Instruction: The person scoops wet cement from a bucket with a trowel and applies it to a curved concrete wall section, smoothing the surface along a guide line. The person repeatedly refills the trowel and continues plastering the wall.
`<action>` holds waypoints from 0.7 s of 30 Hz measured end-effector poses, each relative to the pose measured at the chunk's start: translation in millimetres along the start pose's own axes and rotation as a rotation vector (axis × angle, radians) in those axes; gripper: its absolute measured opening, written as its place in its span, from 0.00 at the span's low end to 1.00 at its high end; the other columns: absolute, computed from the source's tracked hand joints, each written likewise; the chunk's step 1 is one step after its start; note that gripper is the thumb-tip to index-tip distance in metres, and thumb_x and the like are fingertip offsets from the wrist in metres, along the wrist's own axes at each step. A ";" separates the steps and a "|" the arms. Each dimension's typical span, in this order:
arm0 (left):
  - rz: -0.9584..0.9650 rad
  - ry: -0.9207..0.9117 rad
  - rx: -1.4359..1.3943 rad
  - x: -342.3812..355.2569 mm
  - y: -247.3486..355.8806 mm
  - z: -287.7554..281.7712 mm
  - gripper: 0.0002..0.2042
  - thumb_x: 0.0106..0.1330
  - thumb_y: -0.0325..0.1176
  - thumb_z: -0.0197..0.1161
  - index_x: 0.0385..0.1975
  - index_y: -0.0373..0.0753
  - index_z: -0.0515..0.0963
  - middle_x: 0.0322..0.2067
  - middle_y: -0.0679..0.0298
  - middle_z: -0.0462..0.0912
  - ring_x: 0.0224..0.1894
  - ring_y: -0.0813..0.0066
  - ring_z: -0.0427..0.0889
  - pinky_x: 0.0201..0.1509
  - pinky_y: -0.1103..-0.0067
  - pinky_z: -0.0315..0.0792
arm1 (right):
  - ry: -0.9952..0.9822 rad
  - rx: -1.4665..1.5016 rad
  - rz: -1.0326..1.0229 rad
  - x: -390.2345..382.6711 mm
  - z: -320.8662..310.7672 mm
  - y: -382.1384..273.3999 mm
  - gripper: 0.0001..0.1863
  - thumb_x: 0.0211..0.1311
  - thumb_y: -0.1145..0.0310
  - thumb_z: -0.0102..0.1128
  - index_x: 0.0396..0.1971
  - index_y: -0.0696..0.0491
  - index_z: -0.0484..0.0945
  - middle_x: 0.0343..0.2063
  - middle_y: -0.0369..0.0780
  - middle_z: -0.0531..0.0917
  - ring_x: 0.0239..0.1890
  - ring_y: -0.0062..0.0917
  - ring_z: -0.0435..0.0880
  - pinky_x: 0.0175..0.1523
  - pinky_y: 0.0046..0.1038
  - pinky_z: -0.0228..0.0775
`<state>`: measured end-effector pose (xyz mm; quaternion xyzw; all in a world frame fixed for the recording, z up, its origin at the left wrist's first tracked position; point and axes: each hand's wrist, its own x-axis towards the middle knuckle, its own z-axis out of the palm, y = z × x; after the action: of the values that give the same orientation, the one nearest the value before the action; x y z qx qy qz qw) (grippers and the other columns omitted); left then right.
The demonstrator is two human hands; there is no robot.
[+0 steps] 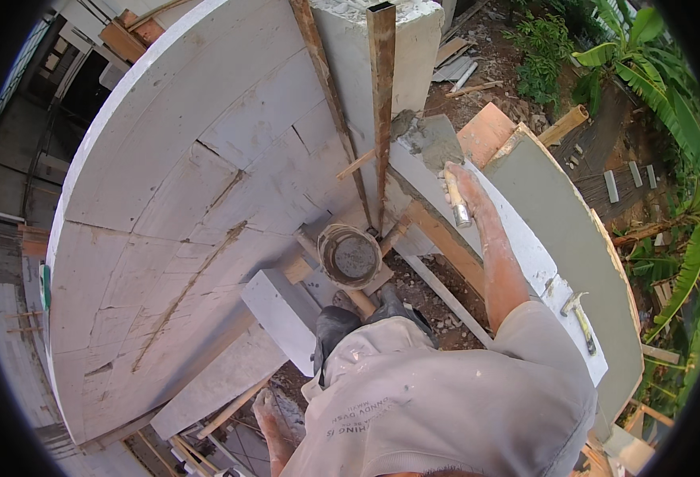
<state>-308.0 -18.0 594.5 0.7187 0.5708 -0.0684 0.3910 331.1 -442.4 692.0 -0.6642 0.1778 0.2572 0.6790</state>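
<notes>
My right hand (469, 184) is stretched forward and gripped around the pale handle of a trowel. The trowel's blade (432, 141) carries grey mortar and lies against the top edge of a white block wall (525, 238), beside an upright wooden batten (382, 95). Low at my side, my left hand (266, 410) is dusty, fingers apart, with nothing seen in it, close to a thin wooden strip (235, 407). A round bucket (351, 256) smeared with mortar stands on planks just ahead of my feet.
A large wall of white blocks (175, 199) fills the left. A hammer (580, 316) lies on the wall top at right, next to a grey plastered face (573, 230). Rubble and timber offcuts cover the ground below (437, 298). Banana plants (644, 71) grow at far right.
</notes>
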 end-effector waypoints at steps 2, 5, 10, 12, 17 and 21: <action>0.069 -0.044 0.044 -8.4 12.4 9.4 0.19 0.65 0.38 0.58 0.49 0.29 0.78 0.46 0.46 0.82 0.51 0.56 0.80 0.57 0.72 0.69 | -0.048 -0.046 0.006 14.7 -1.1 3.8 0.22 0.66 0.50 0.52 0.36 0.58 0.77 0.20 0.36 0.76 0.14 0.21 0.74 0.17 0.23 0.69; 0.169 -0.072 0.111 -7.9 17.9 15.4 0.20 0.64 0.38 0.58 0.48 0.28 0.78 0.46 0.46 0.82 0.51 0.57 0.80 0.57 0.71 0.69 | -0.034 -0.247 -0.080 38.3 16.8 0.2 0.23 0.65 0.51 0.52 0.35 0.60 0.77 0.21 0.38 0.78 0.15 0.23 0.76 0.18 0.26 0.69; 0.099 -0.040 0.017 -19.5 -16.5 27.5 0.20 0.63 0.37 0.57 0.48 0.27 0.77 0.46 0.46 0.82 0.52 0.56 0.80 0.58 0.70 0.69 | 0.023 -0.671 -0.214 38.2 29.5 -29.1 0.21 0.66 0.51 0.51 0.33 0.57 0.77 0.23 0.40 0.77 0.21 0.23 0.77 0.21 0.25 0.70; 0.031 -0.075 -0.040 -50.3 -1.3 36.1 0.19 0.62 0.36 0.58 0.48 0.27 0.78 0.46 0.46 0.82 0.52 0.55 0.80 0.58 0.70 0.69 | 0.076 -0.746 -0.236 30.8 18.4 -18.0 0.21 0.66 0.52 0.51 0.33 0.58 0.77 0.23 0.41 0.76 0.20 0.24 0.77 0.20 0.26 0.70; 0.004 -0.040 -0.032 -40.4 -51.0 54.6 0.18 0.62 0.36 0.58 0.46 0.29 0.79 0.45 0.46 0.82 0.50 0.55 0.80 0.56 0.69 0.70 | 0.026 -0.411 -0.047 52.0 -4.7 -27.2 0.21 0.63 0.54 0.50 0.34 0.61 0.76 0.23 0.42 0.76 0.22 0.27 0.79 0.22 0.30 0.73; -0.065 0.006 -0.159 -52.1 -82.4 62.3 0.17 0.61 0.35 0.58 0.44 0.29 0.79 0.44 0.47 0.83 0.49 0.55 0.80 0.56 0.69 0.70 | 0.089 -0.625 -0.130 40.1 -19.1 -49.5 0.21 0.62 0.54 0.51 0.35 0.60 0.75 0.22 0.41 0.76 0.18 0.27 0.78 0.21 0.26 0.72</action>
<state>-376.1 -94.3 540.4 0.6666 0.5989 -0.0334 0.4426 394.2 -456.1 707.7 -0.8611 0.0770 0.2265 0.4486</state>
